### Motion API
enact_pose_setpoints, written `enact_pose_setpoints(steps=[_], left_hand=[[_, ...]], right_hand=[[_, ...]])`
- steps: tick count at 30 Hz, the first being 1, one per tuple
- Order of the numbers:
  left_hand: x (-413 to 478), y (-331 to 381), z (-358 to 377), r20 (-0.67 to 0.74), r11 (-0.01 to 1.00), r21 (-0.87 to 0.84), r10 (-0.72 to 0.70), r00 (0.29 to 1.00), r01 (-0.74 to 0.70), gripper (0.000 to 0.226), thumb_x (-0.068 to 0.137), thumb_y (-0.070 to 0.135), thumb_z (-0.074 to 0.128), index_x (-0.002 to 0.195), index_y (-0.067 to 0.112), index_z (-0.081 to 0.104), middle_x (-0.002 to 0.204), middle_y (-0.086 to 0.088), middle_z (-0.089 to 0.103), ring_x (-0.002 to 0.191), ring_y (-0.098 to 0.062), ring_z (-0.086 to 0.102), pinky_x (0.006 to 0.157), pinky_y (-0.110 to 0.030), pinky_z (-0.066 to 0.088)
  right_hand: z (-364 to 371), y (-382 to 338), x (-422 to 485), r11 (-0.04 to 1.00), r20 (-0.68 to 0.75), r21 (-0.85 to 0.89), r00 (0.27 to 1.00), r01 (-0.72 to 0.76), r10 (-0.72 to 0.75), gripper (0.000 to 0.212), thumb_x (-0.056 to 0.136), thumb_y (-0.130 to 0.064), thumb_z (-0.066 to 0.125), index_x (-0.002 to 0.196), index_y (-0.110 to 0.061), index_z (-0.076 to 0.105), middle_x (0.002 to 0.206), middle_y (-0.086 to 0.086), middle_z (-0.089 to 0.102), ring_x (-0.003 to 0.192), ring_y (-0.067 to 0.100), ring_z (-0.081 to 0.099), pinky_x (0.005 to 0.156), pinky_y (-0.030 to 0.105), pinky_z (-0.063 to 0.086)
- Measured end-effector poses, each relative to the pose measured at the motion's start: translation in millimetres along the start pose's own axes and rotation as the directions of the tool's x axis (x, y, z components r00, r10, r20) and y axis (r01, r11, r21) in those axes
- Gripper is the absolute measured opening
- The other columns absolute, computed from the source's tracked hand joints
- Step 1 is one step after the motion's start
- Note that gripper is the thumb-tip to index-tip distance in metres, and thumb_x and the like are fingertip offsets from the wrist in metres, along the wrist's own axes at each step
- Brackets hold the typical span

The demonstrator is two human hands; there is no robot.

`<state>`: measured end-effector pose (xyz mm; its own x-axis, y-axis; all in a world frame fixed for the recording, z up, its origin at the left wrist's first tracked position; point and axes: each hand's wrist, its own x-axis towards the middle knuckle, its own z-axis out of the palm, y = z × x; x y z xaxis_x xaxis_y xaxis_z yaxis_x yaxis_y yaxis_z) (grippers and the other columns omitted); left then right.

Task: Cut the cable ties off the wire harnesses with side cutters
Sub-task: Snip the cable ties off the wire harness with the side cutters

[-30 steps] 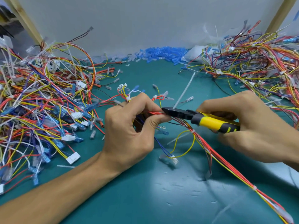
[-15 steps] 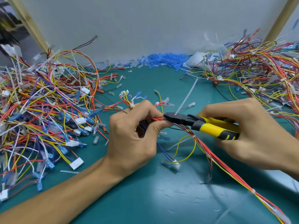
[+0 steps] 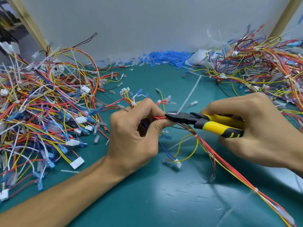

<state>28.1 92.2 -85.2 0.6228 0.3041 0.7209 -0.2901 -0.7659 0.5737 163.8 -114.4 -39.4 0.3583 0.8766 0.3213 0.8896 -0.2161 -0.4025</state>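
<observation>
What you can't make out
Your left hand (image 3: 134, 136) covers the wire harness (image 3: 229, 165) right at the side cutters (image 3: 201, 122) tip; the harness runs off the lower right edge.

Left hand (image 3: 132, 138) and right hand (image 3: 257, 133) (both curled) nearly meet.

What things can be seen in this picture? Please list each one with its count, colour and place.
side cutters: one, yellow and black handles, tip at the held harness
held harness: one, mostly red and yellow, running from the left hand toward the lower right
cable tie: one, white, tail rising near the cutters' tip
left harness pile: one, many-coloured, left side
right harness pile: one, many-coloured, upper right
blue sleeves: many, blue, heaped along the back wall
table mat: one, teal, under everything
wooden posts: two, light wood, upper corners
left hand: grips the held harness
right hand: grips the cutters' handles
</observation>
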Motion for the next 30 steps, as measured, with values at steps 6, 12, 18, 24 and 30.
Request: enact_pose_setpoints(steps=[6,12,18,24,30], left_hand=[[0.3,-1.1,0.3,-0.007,1.0,-0.008,-0.009,1.0,0.009,0.02,0.089,0.022,0.073,0.076,0.009,0.066,0.059,0.0,0.06,0.054,-0.013,0.051,0.053,-0.032,0.043],[0.9,0.0,-0.2,-0.012,1.0,-0.014,-0.014,1.0,0.013,0.018,0.088,0.013,0.077,0.076,0.01,0.065,0.06,-0.002,0.059,0.054,-0.013,0.05,0.052,-0.031,0.042],[0.3,1.2,-0.4,-0.016,1.0,-0.01,0.006,1.0,-0.007,0.019,0.09,0.022,0.071,0.076,0.011,0.064,0.06,0.0,0.058,0.056,-0.01,0.05,0.053,-0.03,0.042],[0.0,1.4,-0.3,-0.021,1.0,-0.014,0.003,1.0,-0.004,0.02,0.089,0.024,0.072,0.076,0.011,0.065,0.06,0.004,0.057,0.056,-0.008,0.05,0.053,-0.027,0.042],[1.5,2.8,-1.4,-0.01,1.0,-0.015,-0.015,1.0,0.015,0.016,0.09,0.022,0.073,0.078,0.019,0.063,0.064,0.01,0.058,0.055,-0.007,0.049,0.053,-0.019,0.038]], right_hand=[[4.7,1.7,-0.2,1.0,0.008,0.028,1.0,-0.007,0.006,0.028,0.059,-0.005,0.058,0.082,-0.017,0.068,0.064,0.003,0.046,0.06,0.021,0.038,0.05,0.029,0.028],[8.0,3.1,-0.5,1.0,-0.017,-0.005,1.0,0.008,-0.009,0.027,0.062,-0.005,0.063,0.086,-0.018,0.068,0.069,0.0,0.051,0.063,0.018,0.042,0.055,0.032,0.037],[3.7,2.0,-1.8,1.0,-0.03,0.006,0.999,-0.011,0.011,0.029,0.063,-0.008,0.064,0.087,-0.025,0.067,0.069,-0.006,0.05,0.062,0.016,0.043,0.053,0.033,0.039],[4.3,2.0,-2.0,0.999,-0.023,-0.022,0.999,-0.043,0.042,0.024,0.063,-0.012,0.063,0.083,-0.024,0.065,0.063,0.0,0.046,0.06,0.023,0.04,0.051,0.039,0.036],[8.8,2.7,-4.3,1.0,-0.029,-0.031,1.0,-0.005,0.004,0.016,0.068,-0.013,0.064,0.081,-0.022,0.06,0.061,0.001,0.042,0.059,0.022,0.037,0.052,0.034,0.032]])
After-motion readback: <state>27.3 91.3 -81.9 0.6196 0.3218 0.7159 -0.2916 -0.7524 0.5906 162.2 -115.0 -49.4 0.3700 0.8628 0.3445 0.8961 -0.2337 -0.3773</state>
